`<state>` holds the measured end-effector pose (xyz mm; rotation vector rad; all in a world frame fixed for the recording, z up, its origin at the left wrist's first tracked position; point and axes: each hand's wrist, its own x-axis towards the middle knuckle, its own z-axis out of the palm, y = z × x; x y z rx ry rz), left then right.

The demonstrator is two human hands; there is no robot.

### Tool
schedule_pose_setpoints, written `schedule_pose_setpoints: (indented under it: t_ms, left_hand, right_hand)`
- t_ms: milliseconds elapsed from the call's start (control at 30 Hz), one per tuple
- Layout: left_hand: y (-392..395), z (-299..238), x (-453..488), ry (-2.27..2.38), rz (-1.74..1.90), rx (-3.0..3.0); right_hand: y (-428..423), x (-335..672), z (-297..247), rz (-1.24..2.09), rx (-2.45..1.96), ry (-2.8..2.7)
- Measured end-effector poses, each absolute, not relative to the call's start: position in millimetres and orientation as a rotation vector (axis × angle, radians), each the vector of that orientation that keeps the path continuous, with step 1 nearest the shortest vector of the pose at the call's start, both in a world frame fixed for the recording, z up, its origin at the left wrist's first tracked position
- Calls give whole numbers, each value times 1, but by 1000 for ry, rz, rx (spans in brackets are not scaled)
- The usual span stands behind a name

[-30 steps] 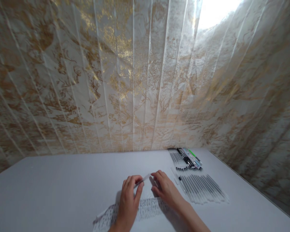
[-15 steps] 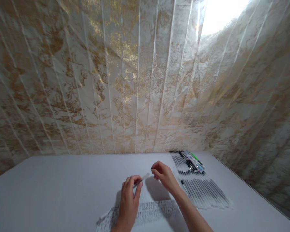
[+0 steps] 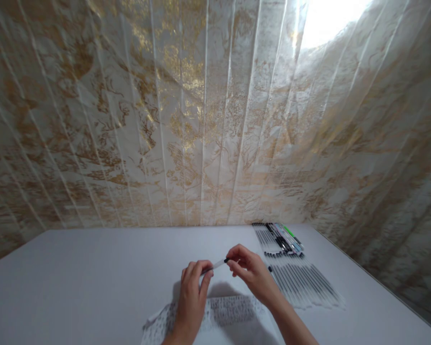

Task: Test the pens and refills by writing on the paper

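A clear pen (image 3: 218, 264) with a dark line inside slants up to the right above the table. My left hand (image 3: 193, 287) grips its lower left part between thumb and fingers. At the pen's upper right end sits a small black cap (image 3: 226, 260), pinched by the thumb and forefinger of my right hand (image 3: 249, 270). The cap touches the pen's end; whether it is pushed on I cannot tell. Below my hands lies a sheet of paper (image 3: 233, 311) covered with rows of dark handwriting, partly under my left wrist.
On the right of the white table (image 3: 93, 282) lies a row of clear pens (image 3: 305, 282). Behind them are a line of small black caps (image 3: 273, 254), several dark and light pens (image 3: 282, 238) and a green marker (image 3: 290, 232). A gold-patterned sheet (image 3: 187, 143) hangs behind the table.
My right hand has moved slightly right and down, bringing the black cap against the pen's end. My left hand holds the pen in nearly the same place.
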<state>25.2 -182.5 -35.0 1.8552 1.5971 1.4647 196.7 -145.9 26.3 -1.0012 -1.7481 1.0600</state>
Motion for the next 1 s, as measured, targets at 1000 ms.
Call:
schedule_pose_setpoints:
  t_ms: [1000]
  left_hand:
    - [-180, -34, 25, 1571, 1461, 2128]
  right_hand:
    - [-153, 200, 24, 392, -1315, -2248]
